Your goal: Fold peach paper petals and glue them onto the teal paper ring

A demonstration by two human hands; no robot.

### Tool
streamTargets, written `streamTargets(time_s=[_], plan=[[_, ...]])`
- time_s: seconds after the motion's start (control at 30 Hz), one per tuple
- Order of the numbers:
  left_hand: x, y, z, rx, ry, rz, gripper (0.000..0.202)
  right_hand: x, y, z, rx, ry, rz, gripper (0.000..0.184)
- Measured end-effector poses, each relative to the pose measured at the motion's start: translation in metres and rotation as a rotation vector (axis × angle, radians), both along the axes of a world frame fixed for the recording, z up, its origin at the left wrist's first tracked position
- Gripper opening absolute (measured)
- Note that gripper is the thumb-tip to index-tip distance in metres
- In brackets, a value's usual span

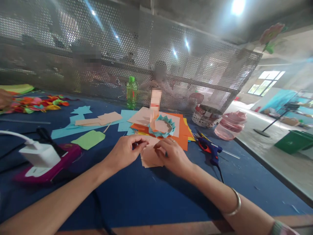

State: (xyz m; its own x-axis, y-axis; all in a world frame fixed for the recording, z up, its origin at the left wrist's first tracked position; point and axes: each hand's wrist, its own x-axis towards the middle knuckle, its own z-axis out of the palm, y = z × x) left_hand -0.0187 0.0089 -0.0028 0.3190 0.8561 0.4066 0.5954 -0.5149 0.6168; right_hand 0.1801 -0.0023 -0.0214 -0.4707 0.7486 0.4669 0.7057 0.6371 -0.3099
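Hands: L (124,153), R (172,156) | pinch peach paper (149,157) | folded, prob. layered

Left hand (124,152), right hand (171,157), close together, fingers (140,142) pinching

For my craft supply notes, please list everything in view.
peach paper: one piece, peach, between the hands
paper ring: one, teal and peach, on the orange paper
orange paper: stacked sheets, orange, under the ring
green paper: one piece, light green, left of the hands
hot glue gun: one, blue and red, right of the hands
plastic bottle: one, green, at the table's far side
woven basket: one, mixed colours, far right
plastic container: one, pink, beside the basket
phone charger: one, white, at left
paper scraps: one heap, multicoloured, far left
left hand: one, on the peach paper
right hand: one, on the peach paper
bangle: one, silver, on the right wrist
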Motion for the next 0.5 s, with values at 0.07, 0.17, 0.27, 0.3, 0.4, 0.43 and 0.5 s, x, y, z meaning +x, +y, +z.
streamTargets(time_s=[0.07, 0.17, 0.27, 0.3, 0.4, 0.43, 0.5], plan=[[0.001, -0.001, 0.001, -0.006, 0.016, 0.006, 0.021, 0.01, 0.017, -0.003, -0.034, -0.06, -0.11, 0.012], [0.001, -0.002, 0.001, -0.003, 0.02, -0.001, 0.02, 0.019, 0.03, -0.006, -0.129, -0.136, -0.178, 0.024], [0.001, -0.003, 0.0, 0.009, 0.022, -0.007, 0.019, 0.021, 0.033, -0.008, -0.169, -0.158, -0.186, 0.033], [0.001, -0.003, -0.001, 0.009, 0.024, -0.01, 0.019, 0.021, 0.033, -0.009, -0.174, -0.146, -0.182, 0.035], [0.0, -0.001, -0.002, -0.002, 0.021, -0.021, 0.02, 0.021, 0.037, -0.012, -0.202, -0.101, -0.173, 0.036], [0.0, -0.001, -0.002, -0.007, 0.021, -0.025, 0.021, 0.021, 0.039, -0.013, -0.216, -0.087, -0.171, 0.036], [0.0, -0.001, -0.002, -0.022, 0.026, -0.019, 0.022, 0.022, 0.041, -0.014, -0.251, -0.057, -0.172, 0.036]])
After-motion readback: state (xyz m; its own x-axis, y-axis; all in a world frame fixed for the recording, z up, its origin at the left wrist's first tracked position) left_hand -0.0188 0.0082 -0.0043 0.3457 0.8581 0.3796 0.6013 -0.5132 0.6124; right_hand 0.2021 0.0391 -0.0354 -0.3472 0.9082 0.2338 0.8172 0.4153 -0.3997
